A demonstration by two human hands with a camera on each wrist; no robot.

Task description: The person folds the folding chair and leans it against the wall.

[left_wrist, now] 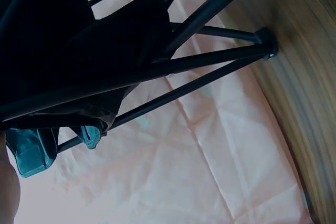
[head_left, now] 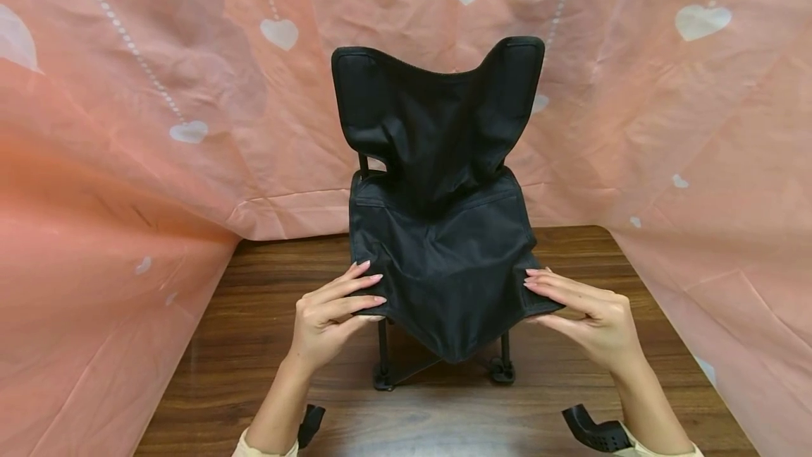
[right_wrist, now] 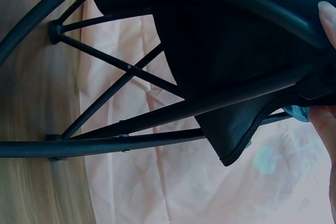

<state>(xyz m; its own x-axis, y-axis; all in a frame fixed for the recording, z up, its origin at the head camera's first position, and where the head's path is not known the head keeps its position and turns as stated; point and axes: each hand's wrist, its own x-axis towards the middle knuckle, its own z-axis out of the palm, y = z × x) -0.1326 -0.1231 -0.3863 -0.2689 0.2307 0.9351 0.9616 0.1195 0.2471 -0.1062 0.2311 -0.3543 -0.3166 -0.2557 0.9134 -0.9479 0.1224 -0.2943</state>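
Note:
A black folding camp chair [head_left: 444,245] stands unfolded in the middle of the head view, its fabric back rising to two pointed corners. My left hand [head_left: 333,309] pinches the seat's front left corner, fingers on top and thumb beneath. On the opposite front corner, my right hand [head_left: 590,305] holds the fabric the same way. Between the two hands the front edge of the seat sags. Crossed dark frame tubes [left_wrist: 210,61] show under the seat in the left wrist view, and more tubes [right_wrist: 126,72] in the right wrist view. Only a little of each hand shows there.
The chair's feet [head_left: 383,378] rest on a brown wood-grain surface [head_left: 266,372]. Pink cloth with white hearts [head_left: 279,111] hangs behind and along both sides. Black curved pieces [head_left: 593,429] sit by both wrists, next to pale sleeves.

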